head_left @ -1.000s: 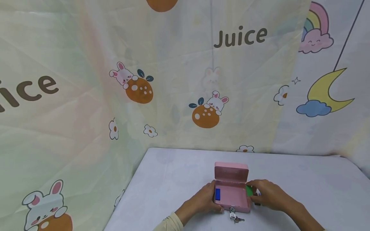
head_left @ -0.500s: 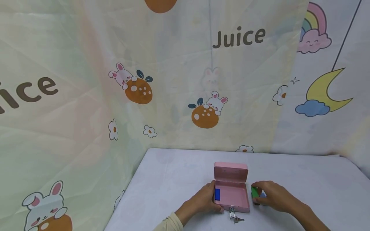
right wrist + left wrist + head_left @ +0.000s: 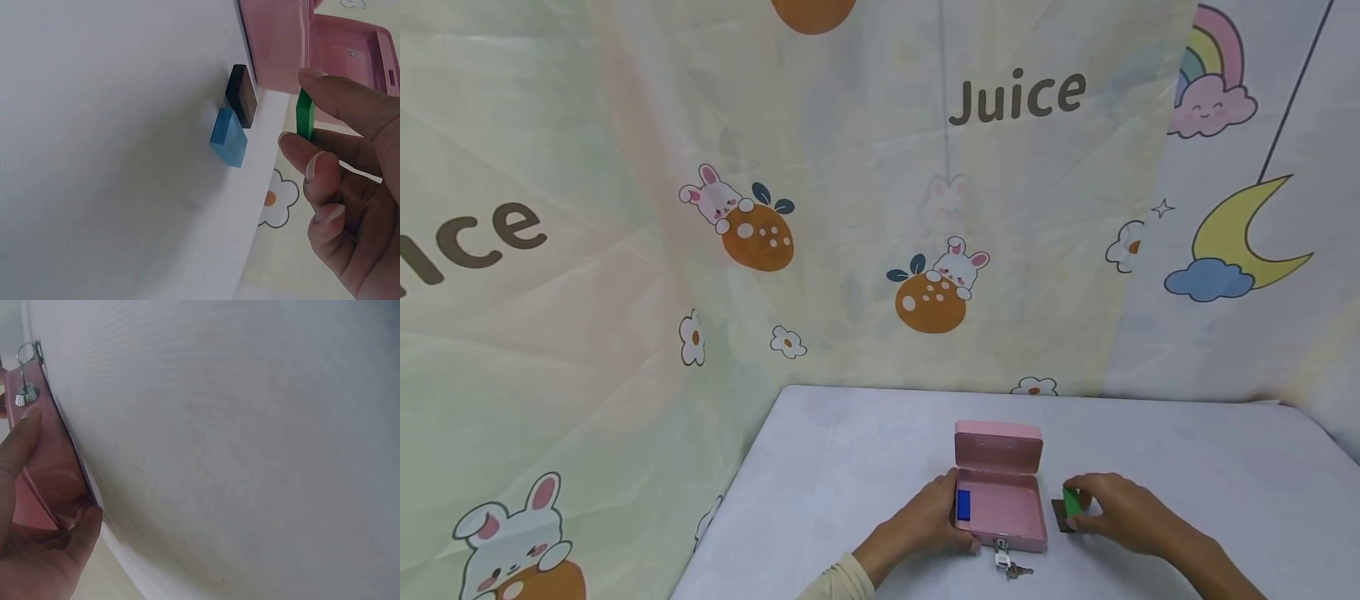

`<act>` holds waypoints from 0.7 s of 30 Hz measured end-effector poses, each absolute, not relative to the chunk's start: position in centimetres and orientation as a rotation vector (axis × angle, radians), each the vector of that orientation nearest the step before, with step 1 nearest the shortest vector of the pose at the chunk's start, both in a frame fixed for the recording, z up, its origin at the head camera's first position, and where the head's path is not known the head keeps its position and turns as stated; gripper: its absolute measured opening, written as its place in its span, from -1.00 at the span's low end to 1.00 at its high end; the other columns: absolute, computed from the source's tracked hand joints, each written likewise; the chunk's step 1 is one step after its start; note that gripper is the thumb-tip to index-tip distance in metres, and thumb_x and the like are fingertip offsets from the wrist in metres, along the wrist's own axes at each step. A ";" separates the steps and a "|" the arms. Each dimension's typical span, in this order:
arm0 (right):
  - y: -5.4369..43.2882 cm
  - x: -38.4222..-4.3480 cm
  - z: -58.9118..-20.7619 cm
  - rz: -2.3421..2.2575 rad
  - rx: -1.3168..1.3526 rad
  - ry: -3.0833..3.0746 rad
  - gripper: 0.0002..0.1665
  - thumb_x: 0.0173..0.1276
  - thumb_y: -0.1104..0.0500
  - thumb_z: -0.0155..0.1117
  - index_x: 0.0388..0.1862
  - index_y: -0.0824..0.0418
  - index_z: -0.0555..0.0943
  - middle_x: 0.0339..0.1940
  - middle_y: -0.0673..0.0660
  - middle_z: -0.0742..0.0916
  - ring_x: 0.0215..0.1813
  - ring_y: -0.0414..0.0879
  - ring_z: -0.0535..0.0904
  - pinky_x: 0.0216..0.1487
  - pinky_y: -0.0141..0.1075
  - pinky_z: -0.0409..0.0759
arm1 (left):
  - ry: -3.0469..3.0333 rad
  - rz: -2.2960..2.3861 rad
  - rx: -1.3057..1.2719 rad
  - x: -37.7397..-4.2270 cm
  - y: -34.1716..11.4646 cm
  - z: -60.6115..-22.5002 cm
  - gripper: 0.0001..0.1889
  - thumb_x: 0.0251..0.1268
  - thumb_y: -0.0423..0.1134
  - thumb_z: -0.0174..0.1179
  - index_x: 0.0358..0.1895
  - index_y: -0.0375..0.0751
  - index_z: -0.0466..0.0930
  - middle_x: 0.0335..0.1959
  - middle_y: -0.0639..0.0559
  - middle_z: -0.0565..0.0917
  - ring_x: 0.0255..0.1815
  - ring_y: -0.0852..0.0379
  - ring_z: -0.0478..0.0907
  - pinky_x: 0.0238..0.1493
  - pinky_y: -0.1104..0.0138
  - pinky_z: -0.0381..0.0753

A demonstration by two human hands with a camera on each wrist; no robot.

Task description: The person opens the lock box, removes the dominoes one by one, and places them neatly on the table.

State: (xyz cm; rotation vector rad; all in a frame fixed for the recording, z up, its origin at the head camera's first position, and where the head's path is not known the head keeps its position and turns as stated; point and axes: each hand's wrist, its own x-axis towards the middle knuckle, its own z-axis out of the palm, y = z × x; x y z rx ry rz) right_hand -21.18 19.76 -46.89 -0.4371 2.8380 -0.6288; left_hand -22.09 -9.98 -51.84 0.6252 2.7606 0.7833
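A pink lidded box (image 3: 1026, 544) stands on the table with its lid (image 3: 998, 450) raised. Inside, against the left wall, is a blue block (image 3: 963, 505). My left hand (image 3: 931, 515) grips the box's left side, thumb along the front wall, fingers round the corner. To the right of the box, my right hand (image 3: 1123, 510) pinches a thin green block (image 3: 305, 115) between thumb and finger, above the table. Below it lie a dark brown block (image 3: 242, 97) and a light blue block (image 3: 229, 139), touching or nearly so. The hand hides the light blue one in the head view.
A key lock (image 3: 26, 394) sits in the box's front wall, and its ring of keys (image 3: 1019, 572) hangs down onto the white table (image 3: 850, 450). Printed cloth (image 3: 850, 250) hangs behind and to the left of the table.
My right hand has drawn the green block from the box's right edge out to the right, baring the dark brown block in the head view. The left hand and box have stayed put.
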 end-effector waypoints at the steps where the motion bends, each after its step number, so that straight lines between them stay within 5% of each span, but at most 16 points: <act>1: 19.8 -21.2 -46.9 -0.627 -0.431 2.835 -0.42 0.05 0.06 0.61 0.04 0.25 0.68 -0.40 -0.11 0.65 -0.26 -0.12 0.49 -0.13 -0.06 0.65 | 2.759 0.784 0.622 -22.1 -10.0 -51.8 0.10 -0.14 0.06 0.62 0.51 0.10 0.13 0.31 0.14 0.50 0.27 0.24 0.47 0.38 0.18 0.49; 21: 22.2 -21.9 -47.4 -0.653 -0.425 2.773 -0.39 0.07 0.04 0.60 0.07 0.26 0.66 -0.36 -0.08 0.67 -0.23 -0.10 0.50 -0.16 -0.10 0.62 | 2.726 0.843 0.588 -22.0 -9.9 -51.8 0.07 -0.11 0.03 0.61 0.51 0.15 0.12 0.32 0.17 0.50 0.23 0.27 0.47 0.39 0.17 0.48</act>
